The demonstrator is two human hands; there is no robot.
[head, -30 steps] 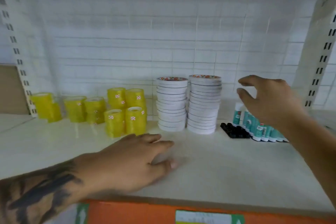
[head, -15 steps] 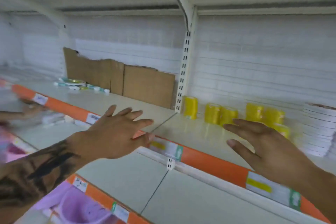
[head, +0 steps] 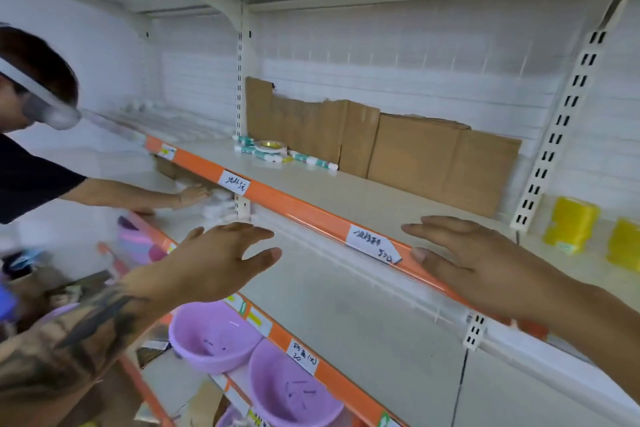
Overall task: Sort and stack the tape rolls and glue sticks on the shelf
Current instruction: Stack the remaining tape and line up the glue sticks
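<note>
A white tape roll [head: 270,146] lies among several loose glue sticks [head: 313,161] at the back of the upper shelf [head: 346,191], in front of cardboard. Yellow tape rolls [head: 571,225] stand at the far right of that shelf. My left hand [head: 221,260] hovers with fingers spread, holding nothing, in front of the lower shelf. My right hand [head: 485,263] is held out flat and holds nothing, over the orange shelf edge [head: 304,211]. Both hands are well short of the tape roll and glue sticks.
Torn cardboard sheets [head: 408,149] lean on the back wall. Another person [head: 41,156] at the left reaches into the lower shelf. Purple plastic bowls [head: 214,336] sit on the shelf below. A slotted upright [head: 561,128] divides the shelf bays.
My view has swung left from the stacked tape rolls to the neighbouring bay. Both hands left the shelf surface and now hover, spread, in front of it.
</note>
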